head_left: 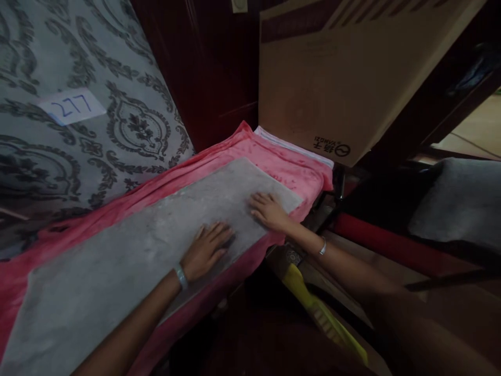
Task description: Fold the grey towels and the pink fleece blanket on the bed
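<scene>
Grey cloth (117,256) lies flat on pink blanket (282,162), inset from its far edge. Left hand (205,249) and right hand (270,211) rest palms-down on it, gripping nothing. Looks soft, light, limp (plush, probably; prone to wrinkle); best taken by two corners.
</scene>
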The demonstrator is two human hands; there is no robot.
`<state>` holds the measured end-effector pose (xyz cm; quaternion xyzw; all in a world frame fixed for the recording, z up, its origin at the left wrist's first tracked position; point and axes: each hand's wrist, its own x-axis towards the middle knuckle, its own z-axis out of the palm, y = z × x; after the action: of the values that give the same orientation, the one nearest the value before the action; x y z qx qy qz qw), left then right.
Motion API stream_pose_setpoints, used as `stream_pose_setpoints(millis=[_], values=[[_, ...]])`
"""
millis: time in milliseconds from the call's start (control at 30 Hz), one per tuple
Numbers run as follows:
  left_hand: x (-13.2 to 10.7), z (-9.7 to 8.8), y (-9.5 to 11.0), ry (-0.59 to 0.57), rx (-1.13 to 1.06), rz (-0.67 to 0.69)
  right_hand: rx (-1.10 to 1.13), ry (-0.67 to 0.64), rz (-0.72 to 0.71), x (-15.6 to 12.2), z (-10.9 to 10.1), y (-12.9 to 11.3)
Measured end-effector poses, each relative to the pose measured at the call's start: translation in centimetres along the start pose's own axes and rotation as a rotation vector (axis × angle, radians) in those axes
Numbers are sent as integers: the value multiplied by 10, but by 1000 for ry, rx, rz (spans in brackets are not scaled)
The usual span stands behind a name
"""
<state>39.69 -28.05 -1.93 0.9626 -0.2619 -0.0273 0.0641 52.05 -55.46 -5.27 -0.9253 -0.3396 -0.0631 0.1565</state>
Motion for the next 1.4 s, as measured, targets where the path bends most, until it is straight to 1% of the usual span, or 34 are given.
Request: stream_pose_setpoints(millis=[100, 167, 200, 233, 333, 433, 500, 633, 733, 833, 933, 1067, 1200, 1267, 1333, 1400], values=[[39, -3, -2, -2, 71, -164, 15, 79, 194, 30, -17, 30], [57, 2, 1, -19, 105, -229, 47, 94, 344, 46, -24, 52], [63, 5, 2, -30, 117, -240, 66, 96, 403, 52, -27, 62], [66, 8, 3, -37, 127, -241, 83, 97, 442, 57, -28, 72], [67, 12, 5, -25, 144, -231, 124, 110, 500, 69, -27, 95], [70, 11, 5, -12, 150, -202, 171, 137, 562, 79, -23, 109], [75, 10, 6, -11, 151, -170, 200, 167, 578, 84, -20, 115], [84, 13, 12, -10, 148, -127, 244, 246, 566, 86, -15, 120], [84, 16, 15, 5, 138, -147, 265, 277, 549, 85, -13, 120], [82, 17, 15, 63, 130, -185, 280, 303, 511, 86, -14, 120], [82, 18, 13, 100, 119, -205, 256, 288, 496, 89, -15, 120], [83, 20, 12, 47, 91, -227, 221, 238, 518, 88, -12, 119], [84, 16, 14, 37, 98, -236, 187, 210, 517, 87, -15, 117], [87, 13, 17, 31, 94, -187, 171, 200, 507, 85, -21, 113], [92, 13, 23, 10, 89, -96, 153, 219, 479, 78, -25, 104], [98, 14, 29, -29, 86, -27, 101, 249, 387, 66, -24, 89]])
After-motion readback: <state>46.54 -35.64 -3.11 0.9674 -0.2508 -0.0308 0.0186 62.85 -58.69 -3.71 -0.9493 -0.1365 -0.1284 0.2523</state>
